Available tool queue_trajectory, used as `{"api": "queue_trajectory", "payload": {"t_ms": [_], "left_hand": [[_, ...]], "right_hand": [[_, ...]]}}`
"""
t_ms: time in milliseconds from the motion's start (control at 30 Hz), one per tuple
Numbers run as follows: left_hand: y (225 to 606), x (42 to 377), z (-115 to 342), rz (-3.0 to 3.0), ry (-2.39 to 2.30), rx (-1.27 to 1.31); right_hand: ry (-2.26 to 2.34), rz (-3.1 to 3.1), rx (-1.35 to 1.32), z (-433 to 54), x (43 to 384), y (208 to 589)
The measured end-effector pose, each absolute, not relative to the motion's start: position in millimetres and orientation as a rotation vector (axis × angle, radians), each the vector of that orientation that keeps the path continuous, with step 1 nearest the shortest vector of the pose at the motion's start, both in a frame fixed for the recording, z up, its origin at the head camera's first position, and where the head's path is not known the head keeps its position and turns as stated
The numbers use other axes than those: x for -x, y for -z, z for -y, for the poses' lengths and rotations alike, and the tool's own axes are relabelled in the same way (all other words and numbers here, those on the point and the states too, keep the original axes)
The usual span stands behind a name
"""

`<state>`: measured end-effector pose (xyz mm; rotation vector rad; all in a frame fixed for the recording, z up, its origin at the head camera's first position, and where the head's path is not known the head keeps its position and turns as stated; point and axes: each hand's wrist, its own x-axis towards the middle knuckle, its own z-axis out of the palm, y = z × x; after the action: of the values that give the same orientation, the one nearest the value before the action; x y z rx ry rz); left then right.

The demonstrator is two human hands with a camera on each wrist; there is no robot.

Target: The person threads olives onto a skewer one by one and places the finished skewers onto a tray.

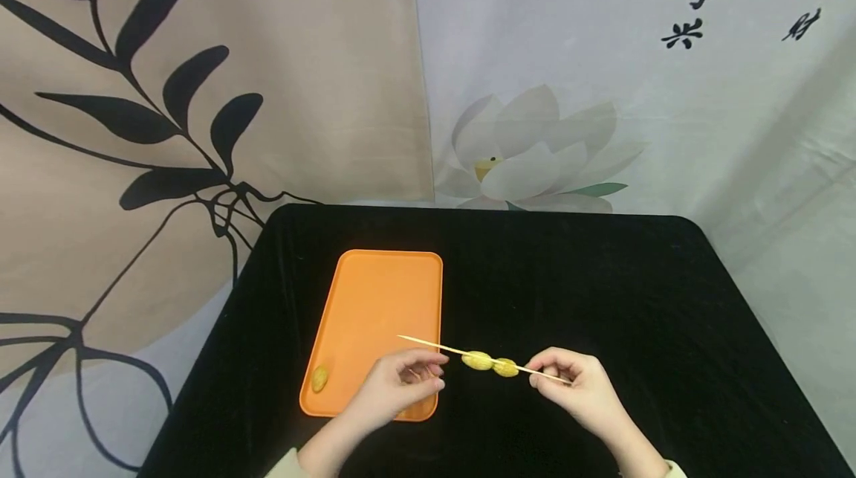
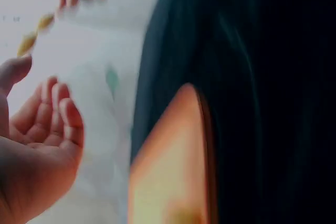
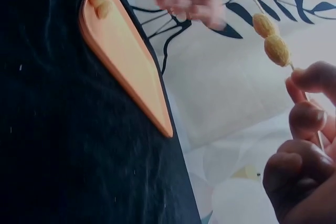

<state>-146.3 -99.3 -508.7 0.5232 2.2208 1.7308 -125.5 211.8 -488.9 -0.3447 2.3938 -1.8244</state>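
Note:
My right hand pinches a thin wooden skewer near its right end. Two yellow oval pieces, wrinkled and fruit-like, are threaded end to end along its middle. The bare pointed end slants up to the left, over the edge of an orange tray. Just below that end, my left hand has its fingers loosely bent and thumb apart, with nothing held. The right wrist view shows several loose yellow pieces together at one end of the tray; in the head view my left hand and arm hide some.
The tray lies flat on a black cloth-covered table, left of centre. Behind the table hangs a pale backdrop printed with dark leaves, a white lotus and dark characters.

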Motion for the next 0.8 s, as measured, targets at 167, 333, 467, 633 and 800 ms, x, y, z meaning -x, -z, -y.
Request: {"api": "queue_trajectory", "payload": {"t_ms": [167,333,467,633,800], "left_hand": [[529.4,154.3,153.9,-2.780,-1.236,-0.379],[542.7,153.3,174.8,-2.933,-0.811,-0.526],[546.6,153.0,176.9,-2.921,-0.659,-0.729],[548.6,153.8,181.5,-2.857,-0.619,-0.776],[547.6,157.4,186.8,-2.805,-0.711,-0.702]], "right_hand": [[1.789,-2.499,0.258,-225.2,126.4,491.6],[1.777,-2.586,0.195,-234.8,125.3,498.4],[1.788,-2.625,0.218,-236.9,125.1,505.0],[1.771,-2.639,0.204,-238.0,125.4,510.1],[1.745,-2.604,0.201,-239.5,127.0,510.4]]}}
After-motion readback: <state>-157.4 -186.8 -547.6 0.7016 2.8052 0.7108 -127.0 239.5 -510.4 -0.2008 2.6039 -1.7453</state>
